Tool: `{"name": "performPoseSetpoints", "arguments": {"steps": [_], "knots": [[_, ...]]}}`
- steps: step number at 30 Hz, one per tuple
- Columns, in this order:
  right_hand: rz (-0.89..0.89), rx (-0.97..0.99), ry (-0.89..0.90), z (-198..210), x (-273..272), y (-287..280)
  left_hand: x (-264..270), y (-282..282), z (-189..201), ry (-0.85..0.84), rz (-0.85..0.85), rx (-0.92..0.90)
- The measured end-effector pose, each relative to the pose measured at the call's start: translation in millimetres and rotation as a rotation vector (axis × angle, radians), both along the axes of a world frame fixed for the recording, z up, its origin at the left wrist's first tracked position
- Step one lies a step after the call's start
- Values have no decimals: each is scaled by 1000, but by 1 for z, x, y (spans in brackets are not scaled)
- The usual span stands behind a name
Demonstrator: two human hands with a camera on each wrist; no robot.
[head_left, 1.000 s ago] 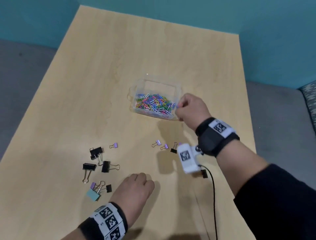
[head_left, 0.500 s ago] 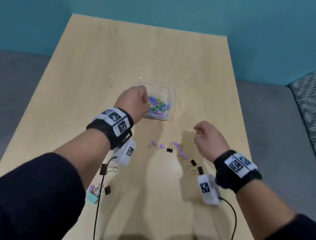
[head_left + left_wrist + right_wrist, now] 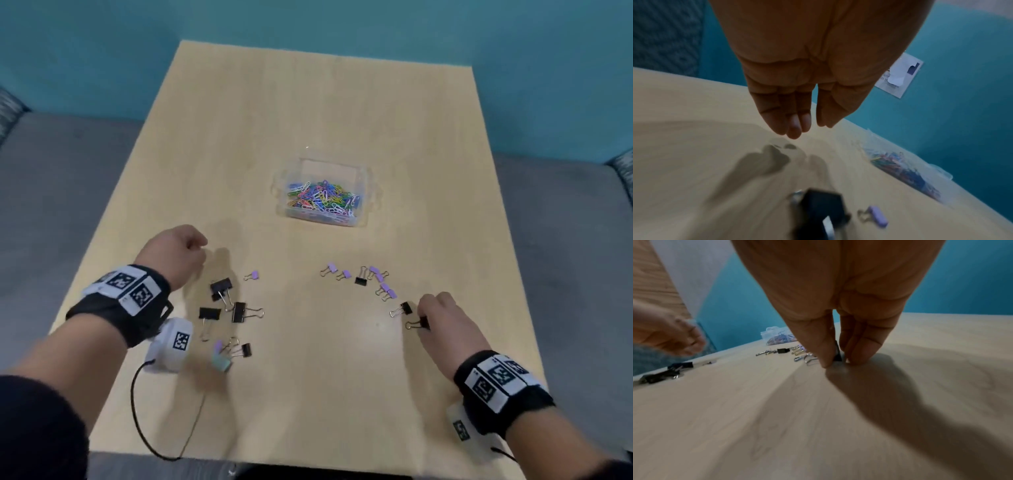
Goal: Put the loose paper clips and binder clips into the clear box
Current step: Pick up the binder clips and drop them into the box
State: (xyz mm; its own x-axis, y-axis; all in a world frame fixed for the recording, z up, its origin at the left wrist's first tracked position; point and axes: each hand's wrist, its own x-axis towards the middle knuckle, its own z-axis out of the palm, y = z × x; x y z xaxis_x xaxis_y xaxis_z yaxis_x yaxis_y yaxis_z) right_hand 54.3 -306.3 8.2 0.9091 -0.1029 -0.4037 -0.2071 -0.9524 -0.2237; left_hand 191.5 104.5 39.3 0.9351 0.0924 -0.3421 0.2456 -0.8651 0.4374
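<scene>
Both hands are hovering nearer than the clear box (image 3: 325,195) on the desk (image 3: 308,102): right hand (image 3: 442,318) pinching a black binder clip (image 3: 423,322), left hand (image 3: 174,253) relaxed, holding nothing.

Your head camera looks steeply down and forward over the whole tabletop (image 3: 308,102) from well above. Each wrist camera sits low and close, facing along its palm toward the far teal wall (image 3: 962,113). All three share the clear box (image 3: 366,178) of paper clips; the right wrist view also catches your left hand (image 3: 670,335).
</scene>
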Motion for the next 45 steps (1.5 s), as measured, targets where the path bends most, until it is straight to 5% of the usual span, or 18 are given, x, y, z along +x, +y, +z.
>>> {"name": "performPoseSetpoints", "arguments": {"steps": [4, 9, 13, 20, 25, 30, 33, 36, 39, 42, 45], "knots": [[-114, 93, -36, 7, -2, 0, -45, 13, -4, 103, -77, 96], [-690, 781, -120, 0, -4, -2, -81, 6, -18, 127, -100, 146], [-895, 900, -96, 4, 0, 6, -94, -5, -28, 32, -78, 154], [-677, 557, -48, -1, 6, 19, -96, -16, -26, -18, 36, 104], [-214, 174, -13, -2, 8, 26, -104, 1, -24, 36, 377, -335], [-215, 125, -18, -2, 14, 24, -125, 14, -24, 132, 599, -635], [-254, 156, -16, 1, 15, 23, -140, 11, -27, 135, 490, -497], [-311, 197, -35, -1, 14, 22, -158, -3, -21, 149, 144, -162], [-519, 477, -80, -5, 13, 23, -169, -17, -26, 128, -46, 11], [-839, 856, -63, -4, 14, 24, -171, -22, -32, 81, -48, 64], [-938, 932, -53, 0, 16, 24, -167, -27, -31, 63, -3, 42]]}}
